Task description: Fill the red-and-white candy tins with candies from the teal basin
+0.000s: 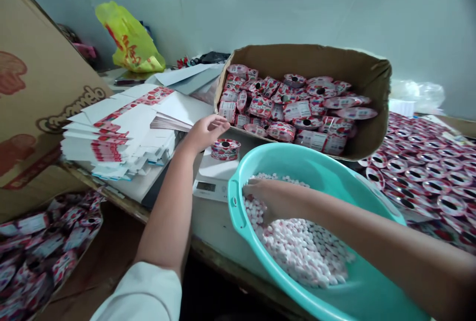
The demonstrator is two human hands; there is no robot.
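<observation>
My left hand (206, 131) hovers over a small round red-and-white container (225, 149) that sits on a white digital scale (213, 178); its fingers are curled loosely and hold nothing I can see. My right hand (269, 201) is dug into a heap of small pink and white candies (297, 244) inside a turquoise plastic basin (316, 167), fingers buried among them. Behind the scale a cardboard box (364, 78) holds several filled red-and-white containers (290, 107).
A stack of flat white and red cartons (122, 132) lies at the left beside a large brown cardboard box (33, 88). Several empty round containers (424, 167) cover the table at the right. A yellow bag (128, 40) sits at the back. More packets (40, 241) lie low left.
</observation>
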